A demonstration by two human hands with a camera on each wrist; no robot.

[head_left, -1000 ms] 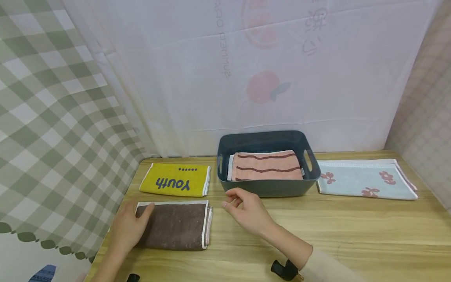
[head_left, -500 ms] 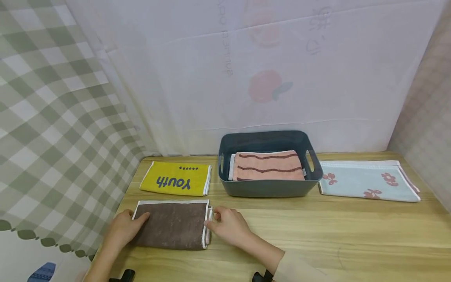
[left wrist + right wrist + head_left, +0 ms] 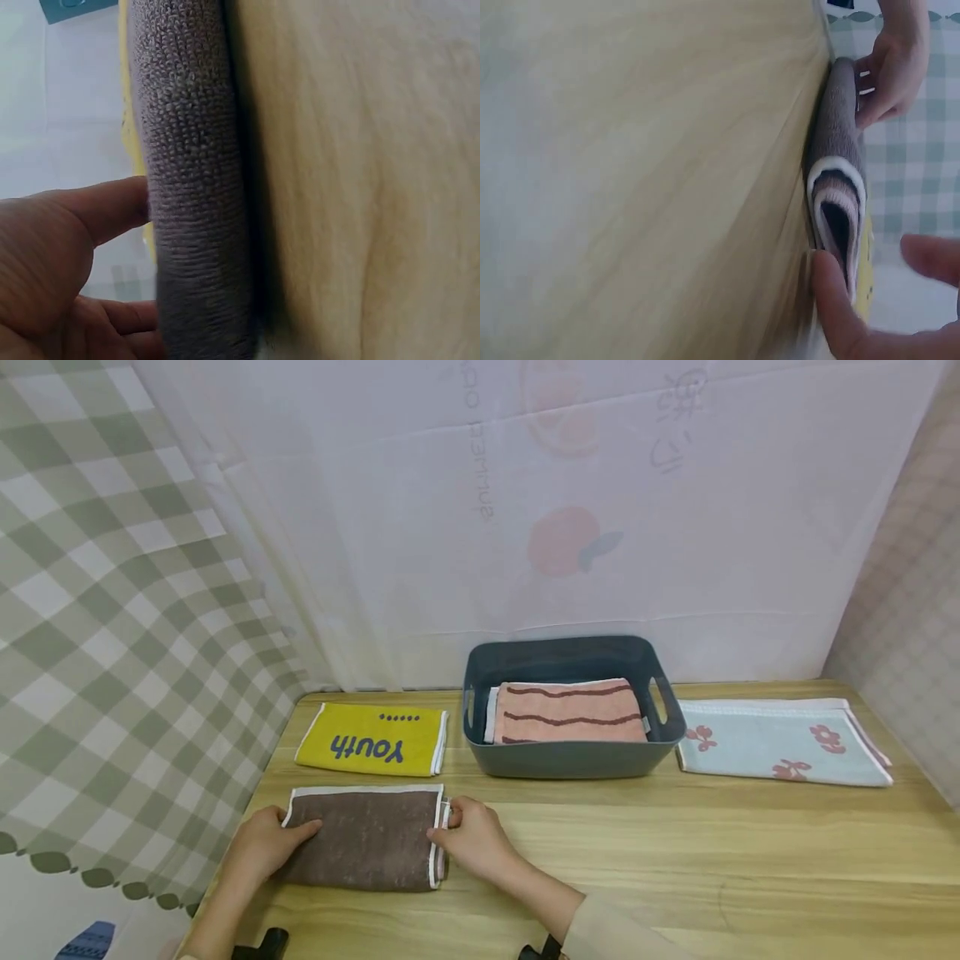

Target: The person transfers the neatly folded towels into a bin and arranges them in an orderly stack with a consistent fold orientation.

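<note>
A folded brown towel with white edging lies flat on the wooden table, front left. My left hand holds its left end, thumb on top and the other fingers at the side; in the left wrist view the thumb touches the towel and the fingertips are hidden behind it. At the opposite end, my right hand curls round the edge. The right wrist view shows the folded layers between a fingertip low at the edge and the raised thumb.
Behind the brown towel lies a folded yellow towel with "Youth" lettering. A dark teal basket at the back middle contains a pink striped towel. On the right is a light blue flowered towel. White and checked curtains surround the table.
My right hand has come down and left from in front of the basket to the brown towel's right edge. My left hand has shifted slightly down along the left end.
</note>
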